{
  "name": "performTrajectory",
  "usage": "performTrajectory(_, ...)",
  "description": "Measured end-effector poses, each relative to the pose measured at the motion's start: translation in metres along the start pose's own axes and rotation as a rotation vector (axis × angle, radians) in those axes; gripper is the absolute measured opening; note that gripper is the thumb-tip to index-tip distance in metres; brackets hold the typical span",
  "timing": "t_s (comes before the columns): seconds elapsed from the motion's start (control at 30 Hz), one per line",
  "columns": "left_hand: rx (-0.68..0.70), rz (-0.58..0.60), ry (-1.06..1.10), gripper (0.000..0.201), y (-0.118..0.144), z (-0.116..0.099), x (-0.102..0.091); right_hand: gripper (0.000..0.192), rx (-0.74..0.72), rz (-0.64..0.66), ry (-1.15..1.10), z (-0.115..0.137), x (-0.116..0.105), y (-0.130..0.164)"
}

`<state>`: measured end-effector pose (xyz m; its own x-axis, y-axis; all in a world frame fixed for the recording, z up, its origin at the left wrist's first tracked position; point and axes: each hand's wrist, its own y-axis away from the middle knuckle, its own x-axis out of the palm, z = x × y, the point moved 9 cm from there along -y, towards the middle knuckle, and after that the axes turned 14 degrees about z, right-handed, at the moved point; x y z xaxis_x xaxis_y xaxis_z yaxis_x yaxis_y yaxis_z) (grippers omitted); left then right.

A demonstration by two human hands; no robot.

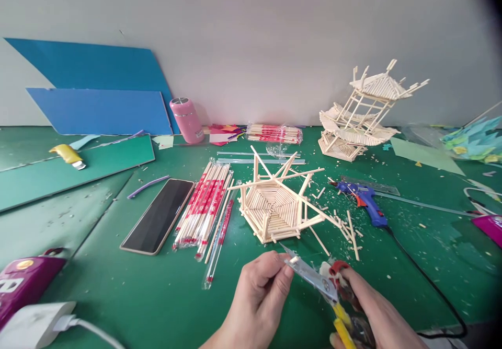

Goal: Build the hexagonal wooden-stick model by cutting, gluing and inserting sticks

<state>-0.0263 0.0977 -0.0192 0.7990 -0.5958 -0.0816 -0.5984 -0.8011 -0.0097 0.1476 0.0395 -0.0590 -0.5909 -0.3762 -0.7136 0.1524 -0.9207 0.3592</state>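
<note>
L hand pinches a short wooden stick btwn thumb & forefinger, most of it hidden by the fingers; its pale end shows at the scissors' blades. R hand is wrapped round the handles of the scissors, red & yellow grips; can't tell how far apart the blades are. Both hands are low in view, over the near edge of the green counter.

Just beyond: polygonal stick frame, w/ short uprights & crossed sticks on top. Loose stick offcuts to its R, then blue hot-glue gun, black cord trailing toward the near edge. To the frame's L: wrapped chopsticks, then smartphone lying flat, screen dark. Clear glue sticks behind the frame. At back R a tiered stick pagoda; at back L a pink flask stands near blue boards
</note>
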Motion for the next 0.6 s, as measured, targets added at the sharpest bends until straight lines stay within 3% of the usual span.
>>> performTrajectory(0.27,0.003,-0.012,-0.017,0.025,-0.001,0.0,0.0,0.068,0.005,0.078,0.087,0.004,0.007,-0.006)
performTrajectory(0.4,0.022,-0.001,-0.105,0.025,-0.002,-0.003,0.0,0.062,-0.044,0.074,0.087,0.006,0.008,-0.007)
performTrajectory(0.6,0.091,0.017,-0.252,0.025,0.0,-0.014,-0.003,0.068,0.001,0.171,0.089,-0.005,0.021,-0.012)
